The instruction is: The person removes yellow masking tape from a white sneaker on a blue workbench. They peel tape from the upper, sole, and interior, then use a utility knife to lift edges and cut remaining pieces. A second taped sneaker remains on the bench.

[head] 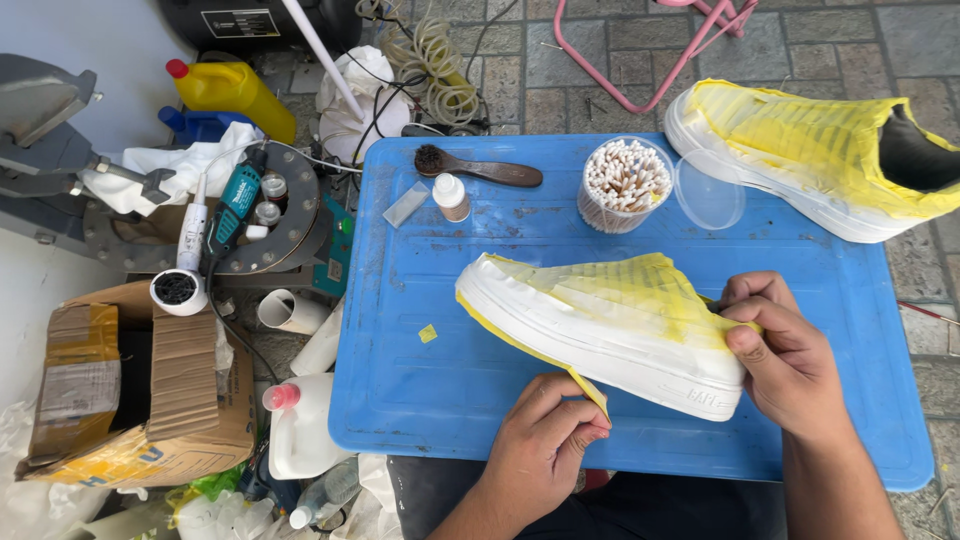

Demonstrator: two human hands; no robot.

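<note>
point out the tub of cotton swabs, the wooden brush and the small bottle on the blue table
Tub of cotton swabs (625, 183), head view, on the swab tips.
Wooden brush (485, 169), head view, on its handle.
Small bottle (452, 198), head view, on its body.

The second masked shoe (820, 150) runs off the right edge, its heel cut off.

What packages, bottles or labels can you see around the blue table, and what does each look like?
Cardboard box: left of the table, brown, torn, yellow tape.
Yellow jug: top left, red cap.
White jug: beside the box, pink cap.
Small bottle: on the blue table, white cap, tan label.
Swab tub: round, clear, open.
Black tank label: top edge, rectangular.
</note>
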